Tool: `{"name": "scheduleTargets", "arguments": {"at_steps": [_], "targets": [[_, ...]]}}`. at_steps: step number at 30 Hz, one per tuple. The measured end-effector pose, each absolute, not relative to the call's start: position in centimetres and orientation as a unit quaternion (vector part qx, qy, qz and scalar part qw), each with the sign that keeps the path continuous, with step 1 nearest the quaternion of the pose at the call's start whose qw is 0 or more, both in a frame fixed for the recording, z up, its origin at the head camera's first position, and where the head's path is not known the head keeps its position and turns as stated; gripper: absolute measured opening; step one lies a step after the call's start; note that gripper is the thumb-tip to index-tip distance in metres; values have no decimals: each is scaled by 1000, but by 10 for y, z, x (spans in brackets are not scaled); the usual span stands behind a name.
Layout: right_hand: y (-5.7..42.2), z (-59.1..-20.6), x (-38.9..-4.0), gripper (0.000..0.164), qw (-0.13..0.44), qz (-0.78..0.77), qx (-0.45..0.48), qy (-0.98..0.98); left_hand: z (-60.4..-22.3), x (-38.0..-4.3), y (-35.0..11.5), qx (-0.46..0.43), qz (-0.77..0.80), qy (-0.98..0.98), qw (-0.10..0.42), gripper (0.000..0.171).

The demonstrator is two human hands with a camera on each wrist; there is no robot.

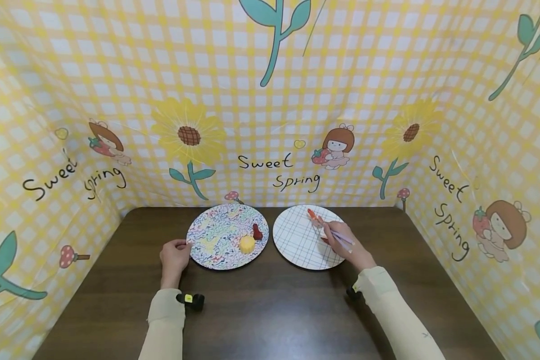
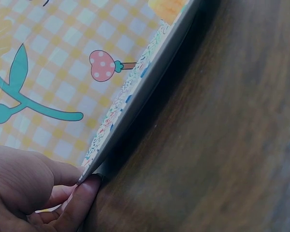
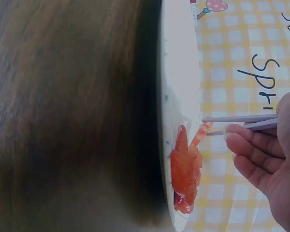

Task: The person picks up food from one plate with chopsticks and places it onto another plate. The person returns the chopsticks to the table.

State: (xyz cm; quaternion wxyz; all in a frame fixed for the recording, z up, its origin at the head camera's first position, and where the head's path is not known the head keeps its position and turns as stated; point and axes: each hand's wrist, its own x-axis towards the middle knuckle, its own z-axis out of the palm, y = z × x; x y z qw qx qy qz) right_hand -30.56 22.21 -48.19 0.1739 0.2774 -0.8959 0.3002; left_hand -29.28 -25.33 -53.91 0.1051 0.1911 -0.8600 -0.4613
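My left hand (image 1: pixel 174 257) pinches the left rim of a round plate (image 1: pixel 216 235) with a multicoloured squiggle pattern; the left wrist view shows thumb and fingers at its edge. On that plate lie a yellow round piece (image 1: pixel 247 244) and a dark red piece (image 1: pixel 257 232). My right hand (image 1: pixel 348 245) holds pale purple chopsticks (image 3: pixel 246 118) over a white plate (image 1: pixel 292 240) with a grid pattern. Their tips are at a striped orange-and-white piece (image 3: pixel 201 133); whether they grip it I cannot tell. A glossy orange-red piece (image 3: pixel 186 169) lies on this plate, partly hidden by my hand in the head view.
Both plates stand side by side near the back of a dark brown wooden table (image 1: pixel 270 310), with a narrow gap between them. A yellow checked cloth (image 1: pixel 270 110) with flower prints hangs around the back and sides. Each wrist wears a black camera strap (image 1: pixel 193 301).
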Motion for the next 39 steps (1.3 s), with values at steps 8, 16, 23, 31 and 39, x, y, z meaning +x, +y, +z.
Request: {"name": "scheduleTargets", "arguments": {"at_steps": [8, 16, 23, 31, 39], "targets": [[230, -487, -312, 38, 197, 351, 290, -868, -541, -293, -253, 193, -463, -859, 107, 33], [230, -491, -316, 40, 168, 385, 245, -874, -542, -291, -253, 199, -466, -855, 109, 35], [236, -495, -336, 51, 137, 338, 190, -912, -540, -291, -253, 197, -464, -857, 104, 34], [239, -490, -344, 53, 8, 370, 159, -915, -538, -294, -250, 198, -464, -858, 96, 34], [222, -476, -326, 27, 131, 326, 291, -890, -539, -292, -252, 197, -462, -858, 107, 32]]}}
